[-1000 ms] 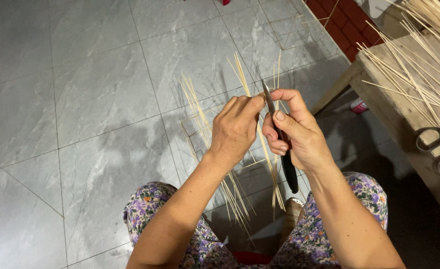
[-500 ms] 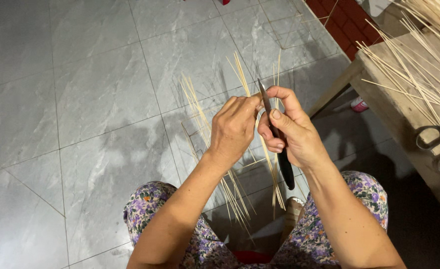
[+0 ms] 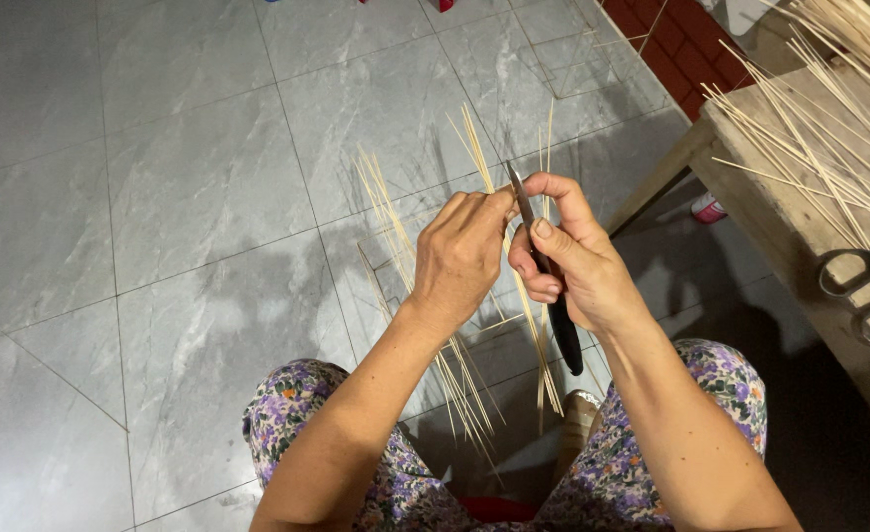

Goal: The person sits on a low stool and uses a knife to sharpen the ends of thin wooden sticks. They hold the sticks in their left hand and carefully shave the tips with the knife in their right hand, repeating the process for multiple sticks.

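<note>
Hands at centre, seen from above, over lap in purple floral fabric [image 3: 711,394]. Left hand [image 3: 460,261] w/ grip pressed together, pinching top of thin pale bamboo strip [image 3: 524,296] between thumb & fingers. Right hand [image 3: 573,261] just beside, touching left at fingertips; grip wrapped tight round knife [image 3: 553,296] w/ dark handle, thumb laid along it, narrow blade pointing up & away, lying against strip near pinch. Strip running down between both hands toward knees. More pale strips [image 3: 396,227] fanned loosely behind & below hands, upper ends spread against grey marbled tile floor [image 3: 159,197], lower ends gathered between knees. At right, worn wooden tabletop [image 3: 800,227] carrying scattered heap of thin sticks [image 3: 819,128], well apart from hands. Metal scissors [image 3: 864,291] lying flat at tabletop's near edge, handles visible. Red brick wall [image 3: 681,39] at top right. Small pink-&-white object [image 3: 708,208] on floor under tabletop, too small to identify.
</note>
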